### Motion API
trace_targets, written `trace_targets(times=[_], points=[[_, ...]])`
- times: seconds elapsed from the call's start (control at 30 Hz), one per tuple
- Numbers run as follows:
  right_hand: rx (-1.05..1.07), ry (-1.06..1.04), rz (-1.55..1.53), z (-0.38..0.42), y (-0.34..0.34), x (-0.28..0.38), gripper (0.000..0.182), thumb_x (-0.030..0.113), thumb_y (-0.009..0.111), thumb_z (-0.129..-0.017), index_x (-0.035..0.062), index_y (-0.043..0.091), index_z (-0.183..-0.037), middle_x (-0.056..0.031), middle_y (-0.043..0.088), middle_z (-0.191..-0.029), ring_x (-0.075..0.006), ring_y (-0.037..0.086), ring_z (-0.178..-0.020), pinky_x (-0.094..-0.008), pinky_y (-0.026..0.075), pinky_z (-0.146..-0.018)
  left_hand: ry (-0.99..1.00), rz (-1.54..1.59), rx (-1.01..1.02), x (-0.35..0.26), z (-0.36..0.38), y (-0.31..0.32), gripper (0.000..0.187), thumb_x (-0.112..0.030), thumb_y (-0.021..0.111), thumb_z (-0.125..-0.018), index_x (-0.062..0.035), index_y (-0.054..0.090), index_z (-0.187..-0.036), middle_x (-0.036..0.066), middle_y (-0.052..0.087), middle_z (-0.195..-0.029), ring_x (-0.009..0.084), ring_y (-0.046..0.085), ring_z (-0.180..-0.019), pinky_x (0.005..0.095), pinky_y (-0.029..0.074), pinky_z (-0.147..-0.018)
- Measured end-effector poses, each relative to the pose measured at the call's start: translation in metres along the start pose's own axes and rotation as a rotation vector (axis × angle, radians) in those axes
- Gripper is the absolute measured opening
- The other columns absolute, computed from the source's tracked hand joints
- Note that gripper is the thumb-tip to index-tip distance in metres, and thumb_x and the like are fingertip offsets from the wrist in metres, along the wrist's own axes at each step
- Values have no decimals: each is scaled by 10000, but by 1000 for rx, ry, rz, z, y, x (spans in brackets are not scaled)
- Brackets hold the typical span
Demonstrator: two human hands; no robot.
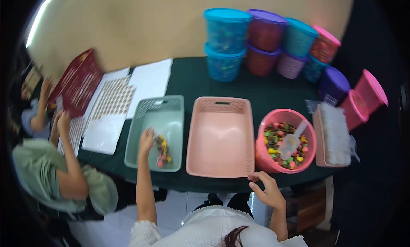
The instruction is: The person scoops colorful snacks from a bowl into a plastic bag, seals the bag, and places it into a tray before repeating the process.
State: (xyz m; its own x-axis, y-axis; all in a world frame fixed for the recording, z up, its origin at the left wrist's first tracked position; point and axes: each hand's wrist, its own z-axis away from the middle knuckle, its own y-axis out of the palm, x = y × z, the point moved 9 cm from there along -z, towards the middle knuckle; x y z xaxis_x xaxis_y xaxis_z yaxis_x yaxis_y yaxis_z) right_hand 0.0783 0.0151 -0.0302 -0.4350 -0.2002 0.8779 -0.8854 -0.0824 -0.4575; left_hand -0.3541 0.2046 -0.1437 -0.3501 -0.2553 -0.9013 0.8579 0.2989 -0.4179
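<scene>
My left hand [146, 141] is inside the green basket [132, 155], its fingers closed at the upper end of a small bag of candies [163, 151]. The bag shows pink, yellow, green and brown pieces and lies along the basket floor. My right hand [269, 190] is at the near right corner of the pink basket [220, 173], fingers loosely bent and apart, holding nothing. That basket is empty. Right of it stands a pink tub [263, 152] of the same coloured candies, with a clear scoop [290, 145] resting in them.
Lidded tubs [225, 37] in blue, purple and pink are stacked along the back. A small basket [321, 136] of clear plastic packaging stands right of the candy tub. Left are white sheets [150, 82] and a dark red basket [79, 84]; a person in green [47, 174] works there.
</scene>
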Motion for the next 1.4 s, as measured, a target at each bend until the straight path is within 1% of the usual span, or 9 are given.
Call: trace_targets(times=[0.1,0.17,0.27,0.43,0.53,0.57,0.67,0.87,1.4], points=[[-141,41,67,16,-21,1,258,133,572,-774,14,542,-1001,-108,582,-876,-251,552,-838,-335,410,-772,70,-2,-139,-38,44,-22,565,-284,534,-846,23,333,-1276,211,408,-1245,269,407,-1158,328,336,-932],[-224,103,88,31,-32,-6,255,137,569,-777,14,543,-1000,-109,582,-878,-250,552,-839,-337,410,-769,177,195,-232,-54,77,-33,456,-210,533,-856,14,392,-1228,151,467,-1171,193,464,-1048,305,362,-873],[-307,168,125,54,-55,-11,244,145,562,-788,13,547,-992,-114,584,-889,-244,559,-840,-338,415,-760,392,339,28,-111,120,14,109,-103,559,-830,-13,529,-776,12,519,-705,66,463,-614,204,368,-560],[-386,282,154,82,-101,-29,223,116,559,-794,8,544,-988,-115,586,-886,-227,578,-821,-328,439,-747,708,231,121,-202,155,58,98,-50,565,-805,-15,511,-731,27,506,-642,71,432,-501,213,354,-472],[-467,254,193,92,-145,-31,216,67,551,-788,4,547,-994,-121,589,-874,-224,597,-811,-312,457,-724,616,645,217,-223,171,76,95,-17,579,-777,-8,501,-723,29,481,-589,76,428,-498,213,345,-468],[-508,275,177,96,-163,-33,212,77,556,-788,4,548,-986,-121,582,-864,-227,588,-808,-317,448,-729,587,563,-86,-236,184,82,128,-46,575,-795,-1,487,-714,13,423,-512,59,374,-442,197,285,-415],[-648,251,198,110,-222,-39,203,64,562,-775,-9,555,-964,-119,584,-835,-222,584,-787,-310,446,-724,450,285,80,-216,193,116,207,-126,551,-837,-27,445,-689,-7,374,-467,39,318,-387,185,227,-366],[-776,248,342,132,-337,-81,169,35,547,-770,-32,553,-925,-153,593,-835,-240,594,-769,-317,448,-710,454,706,47,-216,235,172,309,-158,491,-891,-111,351,-619,-46,273,-440,7,251,-360,176,172,-335],[-191,351,733,38,-414,-233,88,85,559,-683,20,604,-721,-155,522,-785,-304,508,-832,-378,412,-727,358,473,-199,-226,324,214,314,-160,496,-889,-70,345,-629,-6,358,-498,44,323,-417,167,213,-387]])
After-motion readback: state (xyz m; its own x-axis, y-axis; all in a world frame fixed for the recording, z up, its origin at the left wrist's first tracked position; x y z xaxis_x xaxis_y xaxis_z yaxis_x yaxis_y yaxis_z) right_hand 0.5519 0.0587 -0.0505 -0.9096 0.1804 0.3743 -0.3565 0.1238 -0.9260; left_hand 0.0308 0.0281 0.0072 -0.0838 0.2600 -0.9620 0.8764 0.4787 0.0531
